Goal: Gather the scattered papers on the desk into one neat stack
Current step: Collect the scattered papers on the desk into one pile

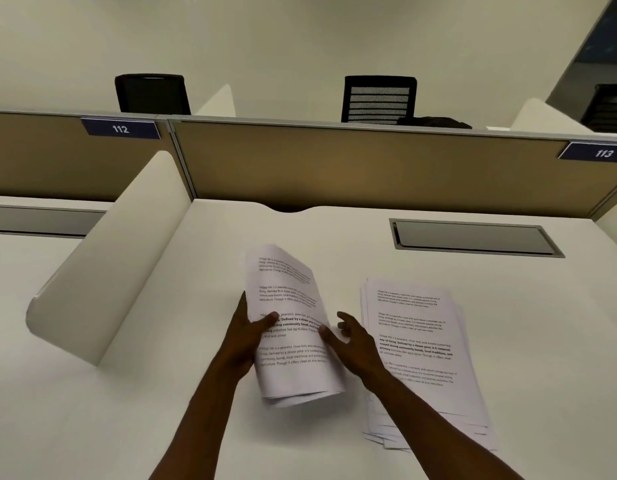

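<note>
While the left hand (246, 336) pinches a bent bunch of printed papers (293, 327) just left of the messy pile (421, 358) on the white desk (127, 410), the open right hand (355, 341) only touches its edge, so sheets could slip out.

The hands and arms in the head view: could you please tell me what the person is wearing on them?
Nothing that shows. The left hand and right hand are bare, with no gloves, rings or watch visible, and both forearms are uncovered down to the frame edge, with no sleeves in view.
</note>
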